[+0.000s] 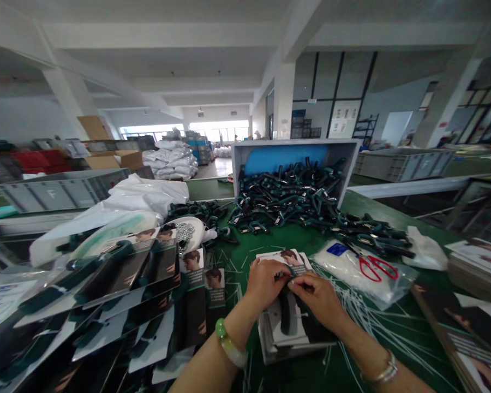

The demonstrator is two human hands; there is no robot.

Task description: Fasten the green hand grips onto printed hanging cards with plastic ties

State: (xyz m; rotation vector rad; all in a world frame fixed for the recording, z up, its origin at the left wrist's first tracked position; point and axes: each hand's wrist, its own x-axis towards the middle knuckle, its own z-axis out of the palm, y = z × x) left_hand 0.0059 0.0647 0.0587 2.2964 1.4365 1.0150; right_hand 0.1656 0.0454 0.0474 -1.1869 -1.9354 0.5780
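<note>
My left hand (pixel 265 284) and my right hand (pixel 315 297) meet over a printed packaging card (pixel 290 259). Their fingertips pinch at the top of a dark green hand grip (pixel 285 314), which lies on the card. Exactly what the fingers hold at that point is hidden by them. The card rests on a low stack of similar cards (pixel 294 341). Thin white plastic ties (pixel 372 322) lie scattered on the green table mat (pixel 245 234) around my hands. Red-handled scissors (pixel 376 267) lie on a clear plastic bag to the right of my right hand.
A tilted grey crate (pixel 294 150) spills a heap of dark green hand grips (pixel 290 199) across the mat. Carded grips (pixel 106 289) are piled on the left, with white plastic bags behind them. Printed cards (pixel 470 333) lie on the right. Grey crates and sacks stand beyond the table.
</note>
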